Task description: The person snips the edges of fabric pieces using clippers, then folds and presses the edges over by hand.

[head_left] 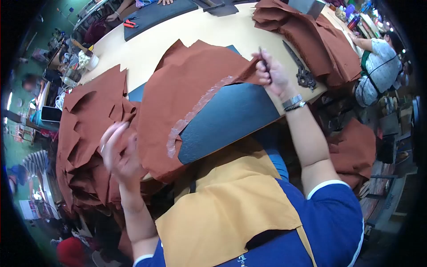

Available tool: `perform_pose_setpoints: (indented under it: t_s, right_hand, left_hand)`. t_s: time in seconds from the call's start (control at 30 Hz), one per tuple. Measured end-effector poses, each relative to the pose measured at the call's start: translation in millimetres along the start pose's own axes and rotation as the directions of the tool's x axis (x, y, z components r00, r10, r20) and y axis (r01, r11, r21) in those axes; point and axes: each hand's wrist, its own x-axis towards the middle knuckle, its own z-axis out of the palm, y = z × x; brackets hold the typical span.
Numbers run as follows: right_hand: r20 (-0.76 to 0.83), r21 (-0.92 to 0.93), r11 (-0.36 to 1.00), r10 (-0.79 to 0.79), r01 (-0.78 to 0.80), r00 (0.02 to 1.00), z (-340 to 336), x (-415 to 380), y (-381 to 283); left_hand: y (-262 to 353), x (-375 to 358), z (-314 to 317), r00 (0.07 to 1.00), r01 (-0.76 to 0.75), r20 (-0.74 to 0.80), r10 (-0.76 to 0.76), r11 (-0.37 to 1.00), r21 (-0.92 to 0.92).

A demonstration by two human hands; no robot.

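Observation:
A large brown leather piece (178, 89) lies over a dark cutting board (231, 118) in front of me. Pale translucent tape (200, 109) runs along its curved inner edge. My right hand (273, 75) is closed on a slim dark tool (264, 60) whose kind I cannot make out, right by the leather's far right corner. To the left, my left hand (120, 149) is raised between this piece and a heap of brown leather (89, 142). Its fingers are apart and slightly blurred, with nothing visible in them.
More brown leather (311, 49) is piled at the far right, beside dark ornate shears (304, 75). Red-handled pliers (130, 23) rest on a black board (155, 18) at the back. A white cup (91, 61) stands left. A co-worker (382, 66) sits at the right.

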Motion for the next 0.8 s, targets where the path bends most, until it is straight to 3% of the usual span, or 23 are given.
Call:
perform_pose_setpoints:
  t_s: [0.03, 0.1, 0.2, 0.43, 0.57, 0.8]
  right_hand:
    - [0.079, 0.195, 0.979, 0.047, -0.062, 0.996, 15, -6, 9]
    - [0.187, 0.357, 0.901, 0.19, -0.246, 0.964, 34, -15, 25]
    - [0.324, 0.414, 0.814, 0.286, -0.407, 0.902, 36, -22, 50]
    - [0.265, 0.355, 0.78, 0.445, -0.516, 0.855, 44, -38, 68]
    - [0.255, 0.32, 0.761, 0.505, -0.565, 0.825, 55, -26, 67]
    - [0.143, 0.327, 0.798, 0.487, -0.506, 0.861, 64, -13, 67]
  left_hand:
    - [14, 22, 19, 0.991, -0.095, 0.094, 0.1, 0.994, -0.049]
    - [31, 45, 65, 0.933, -0.169, 0.298, 0.2, 0.978, -0.125]
    - [18, 43, 142, 0.836, -0.173, 0.523, 0.164, 0.984, -0.032]
    - [-6, 26, 177, 0.914, 0.037, 0.406, 0.005, 0.995, -0.096]
    - [-9, 25, 177, 0.941, 0.073, 0.337, -0.018, 0.986, -0.152]
    - [-11, 25, 178, 0.945, 0.058, 0.327, 0.007, 0.98, -0.188]
